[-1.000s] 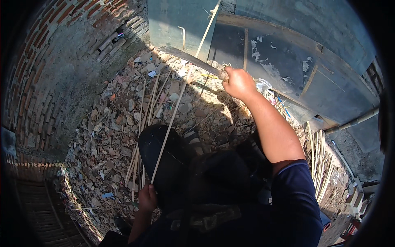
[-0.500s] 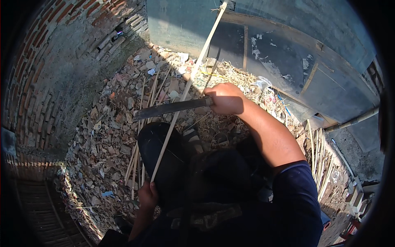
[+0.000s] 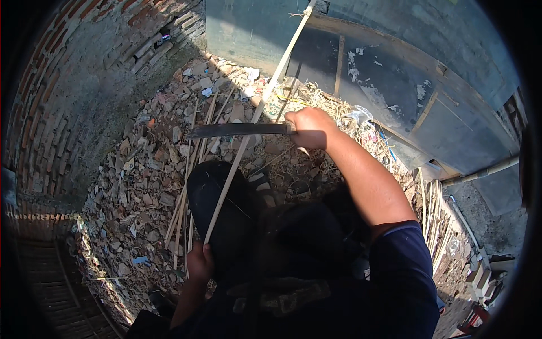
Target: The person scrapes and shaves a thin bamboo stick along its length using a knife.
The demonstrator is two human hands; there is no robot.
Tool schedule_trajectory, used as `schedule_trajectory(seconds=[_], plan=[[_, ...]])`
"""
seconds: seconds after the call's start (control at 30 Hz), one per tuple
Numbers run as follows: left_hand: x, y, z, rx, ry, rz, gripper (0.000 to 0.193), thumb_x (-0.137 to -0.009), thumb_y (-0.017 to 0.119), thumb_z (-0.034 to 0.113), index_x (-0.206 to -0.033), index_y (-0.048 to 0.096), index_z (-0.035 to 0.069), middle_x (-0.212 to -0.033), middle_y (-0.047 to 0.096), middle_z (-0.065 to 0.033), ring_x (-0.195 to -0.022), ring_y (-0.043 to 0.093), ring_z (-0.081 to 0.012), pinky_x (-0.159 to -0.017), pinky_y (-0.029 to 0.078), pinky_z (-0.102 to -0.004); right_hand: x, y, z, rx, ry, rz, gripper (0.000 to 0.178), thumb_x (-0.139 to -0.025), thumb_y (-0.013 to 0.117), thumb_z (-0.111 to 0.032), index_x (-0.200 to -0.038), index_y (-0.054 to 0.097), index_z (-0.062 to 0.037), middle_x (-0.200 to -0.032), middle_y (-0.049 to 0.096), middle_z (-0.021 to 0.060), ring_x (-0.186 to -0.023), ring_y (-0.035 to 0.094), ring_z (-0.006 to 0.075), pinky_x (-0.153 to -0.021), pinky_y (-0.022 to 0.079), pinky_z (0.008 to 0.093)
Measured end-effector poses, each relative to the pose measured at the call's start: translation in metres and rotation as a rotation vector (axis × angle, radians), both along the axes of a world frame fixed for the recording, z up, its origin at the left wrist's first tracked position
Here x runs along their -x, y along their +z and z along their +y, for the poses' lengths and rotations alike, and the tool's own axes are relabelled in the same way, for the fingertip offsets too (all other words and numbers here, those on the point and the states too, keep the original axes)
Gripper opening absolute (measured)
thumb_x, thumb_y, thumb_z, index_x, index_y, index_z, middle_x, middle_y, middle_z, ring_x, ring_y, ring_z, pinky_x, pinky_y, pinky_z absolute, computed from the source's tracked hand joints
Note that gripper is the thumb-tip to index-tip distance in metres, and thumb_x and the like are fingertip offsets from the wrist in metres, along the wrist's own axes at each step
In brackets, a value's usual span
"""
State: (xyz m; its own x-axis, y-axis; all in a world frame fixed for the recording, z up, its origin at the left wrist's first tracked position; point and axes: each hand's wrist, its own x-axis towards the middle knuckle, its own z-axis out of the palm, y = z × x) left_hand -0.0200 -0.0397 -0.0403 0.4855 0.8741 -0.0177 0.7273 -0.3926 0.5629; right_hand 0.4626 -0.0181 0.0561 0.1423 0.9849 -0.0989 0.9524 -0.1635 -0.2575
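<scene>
My right hand is closed around the handle of a machete, its dark blade pointing left. The blade lies across a long pale bamboo strip; whether it touches the strip I cannot tell. Low on the left, my left hand grips the near end of that strip. From there it slants up and away past my dark-trousered knee, its far end up by the blue-grey wall panel. On the ground left of the knee lie several more bamboo strips.
Rubble and litter cover the ground. A brick wall rises on the left, blue-grey panels stand ahead. At the right lies a bundle of bamboo strips near a pole. Dry shavings are heaped by the panels.
The machete has moved a little farther up along the strip, and its blade has turned from slanting to nearly level. My left hand still holds the strip's near end.
</scene>
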Motion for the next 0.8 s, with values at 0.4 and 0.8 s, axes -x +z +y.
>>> schedule_trajectory(seconds=[0.4, 0.8], plan=[[0.000, 0.012, 0.008, 0.082, -0.013, 0.060, 0.038, -0.105, 0.045, 0.035, -0.090, 0.055, 0.001, -0.069, 0.061, -0.0268, -0.071, 0.063, -0.0520, -0.058, 0.046, -0.0548, 0.013, -0.009, -0.003, -0.059, 0.088, 0.075, 0.031, -0.076, 0.068, -0.019, -0.106, 0.069, -0.0109, -0.085, 0.072, 0.0178, -0.084, 0.070, 0.0384, -0.078, 0.056, 0.0475], [0.008, 0.023, 0.013, 0.098, -0.058, 0.063, 0.039, -0.107, 0.042, 0.032, -0.090, 0.055, 0.000, -0.066, 0.057, -0.0248, -0.067, 0.063, -0.0484, -0.057, 0.044, -0.0492, 0.041, 0.004, -0.003, -0.037, 0.169, -0.040, 0.037, -0.080, 0.065, -0.017, -0.117, 0.069, -0.0128, -0.090, 0.073, 0.0162, -0.091, 0.072, 0.0345, -0.081, 0.058, 0.0464]])
